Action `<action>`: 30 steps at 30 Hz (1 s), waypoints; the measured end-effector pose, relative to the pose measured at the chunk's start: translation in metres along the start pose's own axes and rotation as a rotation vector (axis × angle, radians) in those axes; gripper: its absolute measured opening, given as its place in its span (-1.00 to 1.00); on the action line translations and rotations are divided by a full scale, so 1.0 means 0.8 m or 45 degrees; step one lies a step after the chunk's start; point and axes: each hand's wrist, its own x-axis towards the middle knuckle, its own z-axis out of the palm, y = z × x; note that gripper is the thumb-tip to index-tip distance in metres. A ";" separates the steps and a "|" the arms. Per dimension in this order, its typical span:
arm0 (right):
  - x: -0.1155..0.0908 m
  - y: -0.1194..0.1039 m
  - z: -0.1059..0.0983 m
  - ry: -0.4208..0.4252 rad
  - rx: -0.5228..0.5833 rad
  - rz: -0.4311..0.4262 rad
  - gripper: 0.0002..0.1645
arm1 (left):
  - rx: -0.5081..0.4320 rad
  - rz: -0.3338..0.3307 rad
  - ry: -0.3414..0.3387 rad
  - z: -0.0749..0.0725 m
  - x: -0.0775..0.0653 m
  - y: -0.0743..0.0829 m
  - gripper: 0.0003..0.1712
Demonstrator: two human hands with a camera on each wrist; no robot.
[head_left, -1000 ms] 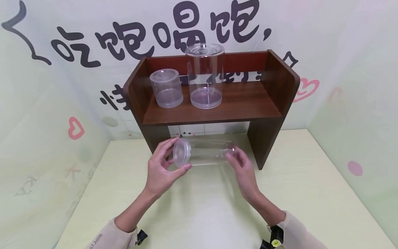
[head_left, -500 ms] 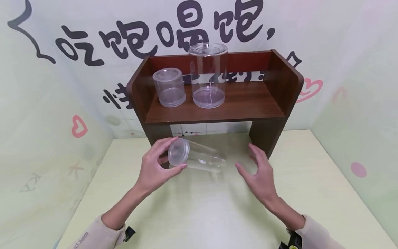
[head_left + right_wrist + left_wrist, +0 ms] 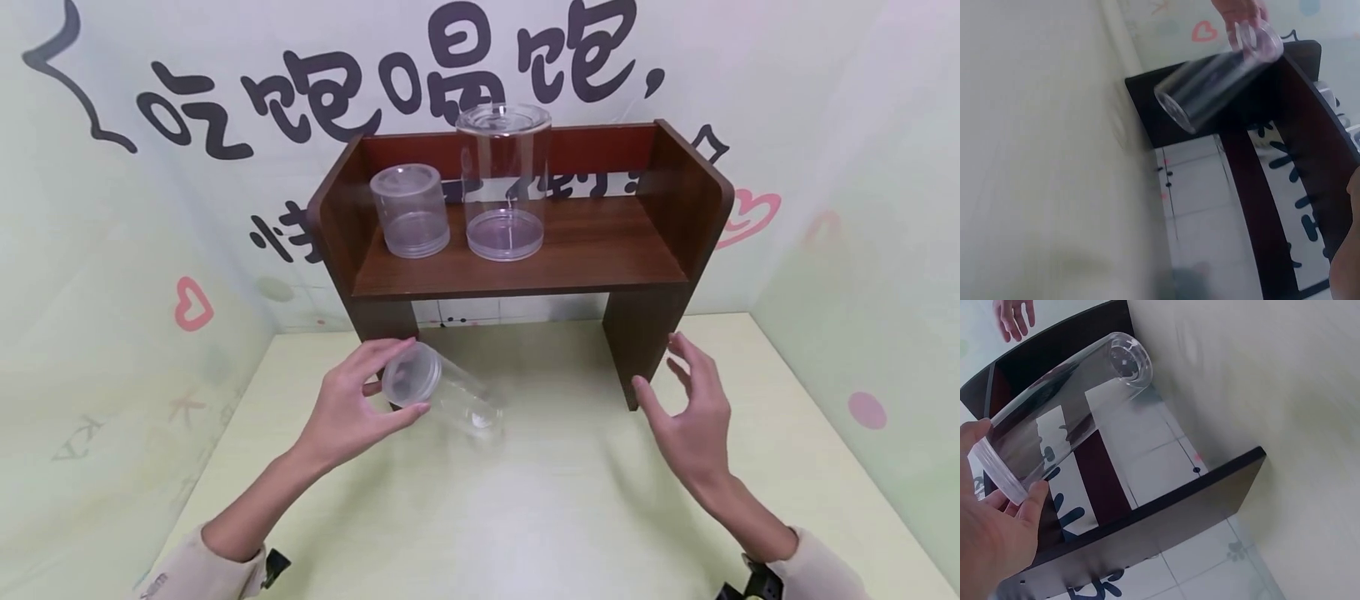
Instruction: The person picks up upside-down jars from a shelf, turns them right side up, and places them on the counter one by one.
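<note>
A clear cylindrical jar (image 3: 461,402) is tilted in front of the shelf's left leg, its lidded end up and to the left. My left hand (image 3: 356,408) grips it by the rim of the lid (image 3: 412,375), thumb below and fingers above. In the left wrist view the jar (image 3: 1054,403) reaches away from the hand (image 3: 997,531) toward its round base. My right hand (image 3: 693,417) is off to the right, holding nothing, its fingers spread and slightly bent beside the shelf's right leg. Only a sliver of that hand (image 3: 1344,262) shows in the right wrist view.
A dark brown wooden shelf (image 3: 517,279) stands at the back of the pale table (image 3: 525,517). On its board are a short clear jar (image 3: 410,212) at the left and a taller clear jar (image 3: 504,187) beside it. Printed cloth walls surround the table.
My right hand has let go of the jar's base end and moved right. My left hand has drawn the jar left, and its base end now hangs lower.
</note>
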 end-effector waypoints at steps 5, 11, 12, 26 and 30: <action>0.014 0.010 -0.018 0.063 -0.030 0.024 -0.11 | 0.027 0.027 -0.037 -0.011 -0.004 -0.002 -0.09; 0.036 0.021 -0.023 0.086 -0.026 0.093 -0.20 | 0.095 0.034 -0.074 -0.024 -0.009 -0.006 -0.08; 0.039 0.022 -0.022 0.089 -0.018 0.108 -0.22 | 0.108 0.033 -0.083 -0.027 -0.010 -0.006 -0.09; 0.066 0.040 -0.005 0.149 0.001 0.124 -0.32 | 0.215 0.041 -0.160 -0.056 -0.023 -0.011 -0.11; 0.071 0.041 0.001 0.167 -0.017 0.128 -0.39 | 0.248 0.029 -0.187 -0.060 -0.026 -0.014 -0.12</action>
